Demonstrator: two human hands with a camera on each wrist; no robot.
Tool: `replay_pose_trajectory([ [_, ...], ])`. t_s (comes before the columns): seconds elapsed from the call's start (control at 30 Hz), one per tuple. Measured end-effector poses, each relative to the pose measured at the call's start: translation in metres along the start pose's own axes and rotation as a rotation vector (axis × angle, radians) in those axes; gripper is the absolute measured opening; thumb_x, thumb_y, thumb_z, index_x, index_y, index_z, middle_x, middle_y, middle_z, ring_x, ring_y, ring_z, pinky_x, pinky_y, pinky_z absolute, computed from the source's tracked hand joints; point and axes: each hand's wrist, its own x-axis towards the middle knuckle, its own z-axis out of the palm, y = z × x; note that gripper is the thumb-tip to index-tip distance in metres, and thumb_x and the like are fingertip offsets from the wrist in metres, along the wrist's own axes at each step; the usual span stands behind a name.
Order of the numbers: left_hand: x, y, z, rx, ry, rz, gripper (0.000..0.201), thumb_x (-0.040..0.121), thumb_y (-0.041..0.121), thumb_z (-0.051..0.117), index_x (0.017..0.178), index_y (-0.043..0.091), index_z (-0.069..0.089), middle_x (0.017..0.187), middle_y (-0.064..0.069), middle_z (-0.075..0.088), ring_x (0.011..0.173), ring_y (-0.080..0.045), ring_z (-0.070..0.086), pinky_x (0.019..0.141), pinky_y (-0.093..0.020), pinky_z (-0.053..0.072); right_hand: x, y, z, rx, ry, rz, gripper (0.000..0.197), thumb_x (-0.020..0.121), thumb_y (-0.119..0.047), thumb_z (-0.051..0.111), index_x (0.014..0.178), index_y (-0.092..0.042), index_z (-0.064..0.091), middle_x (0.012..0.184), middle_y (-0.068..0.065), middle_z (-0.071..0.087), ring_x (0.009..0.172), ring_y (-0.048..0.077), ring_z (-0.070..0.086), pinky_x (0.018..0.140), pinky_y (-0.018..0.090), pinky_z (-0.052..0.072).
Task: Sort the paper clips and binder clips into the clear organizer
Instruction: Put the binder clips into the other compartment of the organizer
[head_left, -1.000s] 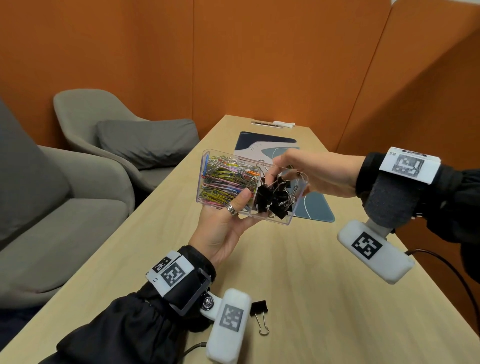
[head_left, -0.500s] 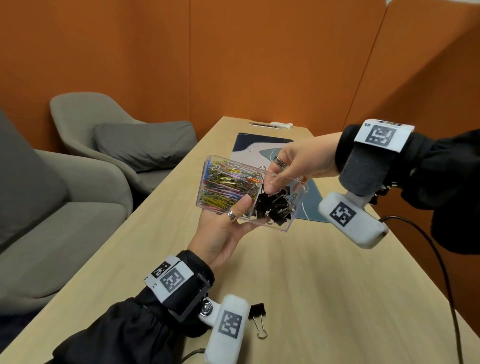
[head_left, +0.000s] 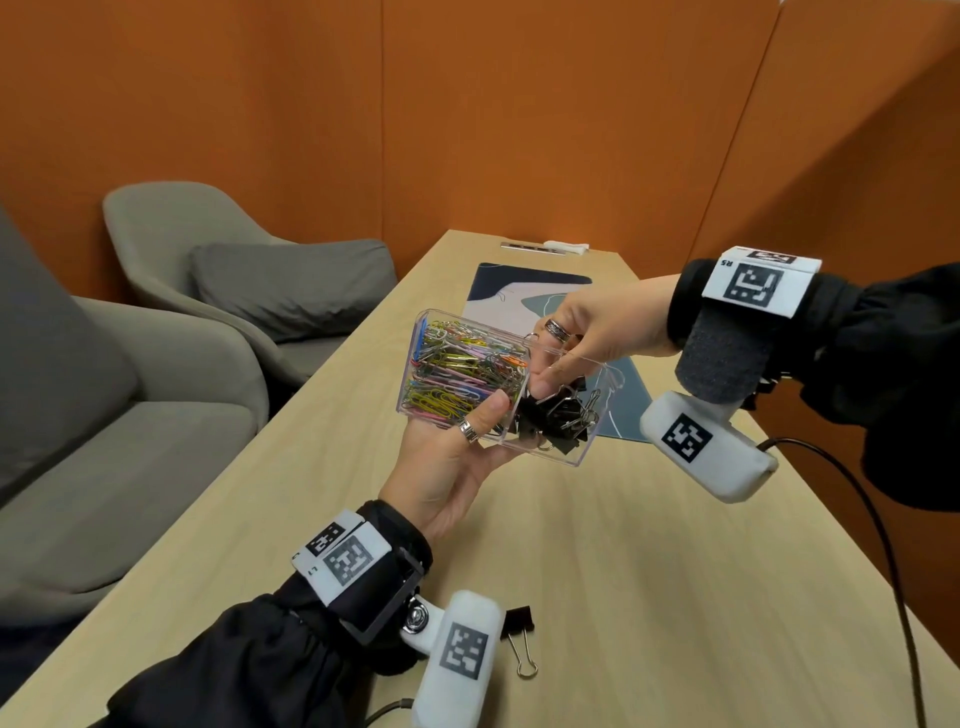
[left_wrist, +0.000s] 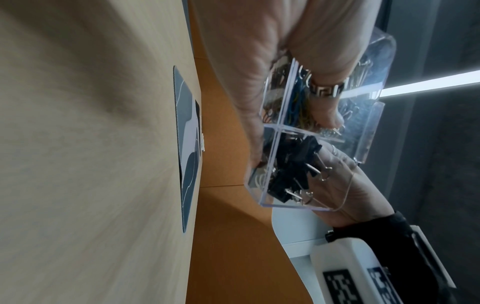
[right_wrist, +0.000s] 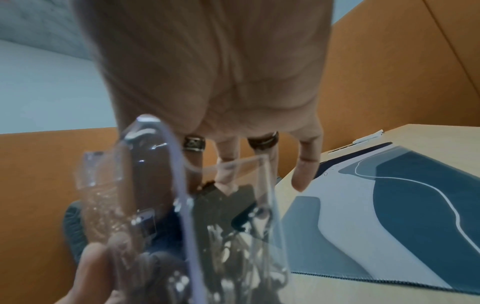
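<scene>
I see my left hand (head_left: 447, 467) holding the clear organizer (head_left: 582, 447) up above the bench (head_left: 649, 571), tilted, with the thumb hooked over the near wall and the other fingers underneath. The organizer has two compartments split by a clear divider. The left compartment is packed with coloured paper clips (head_left: 457, 374). The right compartment holds a heap of black binder clips (head_left: 556, 415) with silver wire handles.

My right hand (head_left: 597, 332) reaches in from the right over the binder-clip compartment. Its thumb presses down on the clips inside, and the other fingers curl over the organizer's far rim. I cannot tell whether those fingers are actually pinching a clip or only pushing on the heap.

One more black binder clip (head_left: 519, 631) lies on the bench near me, just beside my left wrist camera and well apart from the organizer. A blue and white mat (head_left: 519, 286) lies on the bench beyond the organizer. Grey armchairs (head_left: 208, 270) stand to the left.
</scene>
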Motion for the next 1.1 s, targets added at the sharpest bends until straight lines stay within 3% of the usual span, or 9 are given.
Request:
replay_pose_trajectory([
  [0.1, 0.000, 0.000, 0.001, -0.005, -0.003, 0.005, 0.033, 0.076, 0.003, 0.058, 0.107, 0.014, 0.061, 0.105, -0.007, 0.070, 0.095, -0.026, 0.065, 0.081, -0.056, 0.051, 0.001, 0.000, -0.002, -0.041, 0.002, -0.012, 0.006, 0.075, -0.026, 0.073, 0.070, -0.029, 0.071, 0.083, -0.004, 0.067, 0.070, -0.003, 0.061, 0.064, 0.007, 0.046],
  [0.17, 0.000, 0.001, 0.001, 0.002, 0.000, 0.005, 0.033, 0.076, 0.004, 0.058, 0.106, 0.015, 0.061, 0.104, -0.007, 0.070, 0.095, -0.026, 0.065, 0.081, -0.056, 0.051, 0.000, -0.002, -0.001, -0.035, -0.002, -0.010, 0.002, 0.070, -0.031, 0.073, 0.070, -0.030, 0.071, 0.089, -0.001, 0.068, 0.074, 0.000, 0.061, 0.069, 0.010, 0.048],
  [0.33, 0.001, 0.002, -0.001, -0.002, 0.006, 0.012, 0.032, 0.077, 0.005, 0.058, 0.108, 0.015, 0.061, 0.105, -0.007, 0.069, 0.096, -0.025, 0.064, 0.084, -0.057, 0.049, -0.002, -0.003, 0.002, 0.007, 0.024, -0.032, 0.025, 0.057, -0.049, 0.072, 0.074, -0.031, 0.073, 0.095, 0.006, 0.069, 0.090, 0.017, 0.063, 0.088, 0.037, 0.051],
  [0.47, 0.001, 0.001, 0.000, -0.019, 0.003, 0.012, 0.031, 0.076, 0.005, 0.058, 0.106, 0.014, 0.062, 0.105, -0.008, 0.069, 0.097, -0.026, 0.064, 0.084, -0.057, 0.050, -0.004, -0.001, 0.005, 0.081, -0.026, 0.000, 0.034, 0.057, -0.053, 0.070, 0.080, -0.030, 0.075, 0.108, 0.011, 0.070, 0.109, 0.039, 0.060, 0.099, 0.061, 0.041],
  [0.57, 0.001, 0.001, 0.000, -0.025, -0.007, 0.014, 0.029, 0.077, 0.004, 0.058, 0.103, 0.017, 0.066, 0.106, -0.007, 0.069, 0.098, -0.026, 0.064, 0.085, -0.056, 0.050, -0.005, 0.003, 0.005, 0.188, -0.030, 0.060, 0.045, 0.064, -0.055, 0.068, 0.090, -0.018, 0.073, 0.113, 0.009, 0.068, 0.113, 0.034, 0.057, 0.106, 0.055, 0.038],
  [0.7, 0.000, 0.003, 0.001, -0.034, -0.007, 0.004, 0.036, 0.076, 0.003, 0.058, 0.111, 0.014, 0.060, 0.110, -0.008, 0.068, 0.101, -0.027, 0.065, 0.083, -0.056, 0.052, -0.003, 0.009, 0.008, 0.242, 0.046, 0.101, 0.029, 0.095, -0.039, 0.045, 0.089, -0.019, 0.066, 0.123, 0.004, 0.057, 0.120, 0.020, 0.050, 0.103, 0.049, 0.041],
  [0.8, 0.000, 0.003, 0.001, -0.036, -0.002, -0.002, 0.041, 0.077, 0.003, 0.058, 0.117, 0.012, 0.056, 0.114, -0.010, 0.067, 0.102, -0.028, 0.064, 0.082, -0.054, 0.054, -0.011, 0.005, 0.012, 0.311, 0.064, 0.076, 0.041, 0.090, -0.052, 0.038, 0.083, -0.024, 0.066, 0.117, 0.000, 0.060, 0.111, 0.014, 0.054, 0.094, 0.038, 0.047],
  [0.97, 0.000, 0.003, 0.001, -0.038, -0.006, -0.005, 0.037, 0.077, 0.004, 0.058, 0.113, 0.013, 0.058, 0.111, -0.009, 0.068, 0.100, -0.026, 0.064, 0.081, -0.052, 0.054, -0.022, 0.001, 0.013, 0.292, 0.096, 0.019, 0.062, 0.066, -0.072, 0.029, 0.071, -0.028, 0.073, 0.112, -0.001, 0.062, 0.110, 0.015, 0.054, 0.096, 0.039, 0.047],
  [1.1, 0.000, 0.002, 0.000, -0.016, -0.021, -0.009, 0.038, 0.078, 0.002, 0.062, 0.115, 0.011, 0.057, 0.107, -0.009, 0.067, 0.096, -0.023, 0.066, 0.076, -0.046, 0.057, -0.026, 0.001, 0.016, 0.159, 0.114, -0.011, 0.055, 0.073, -0.066, 0.051, 0.093, -0.018, 0.070, 0.110, -0.007, 0.052, 0.110, 0.013, 0.055, 0.098, 0.038, 0.044],
])
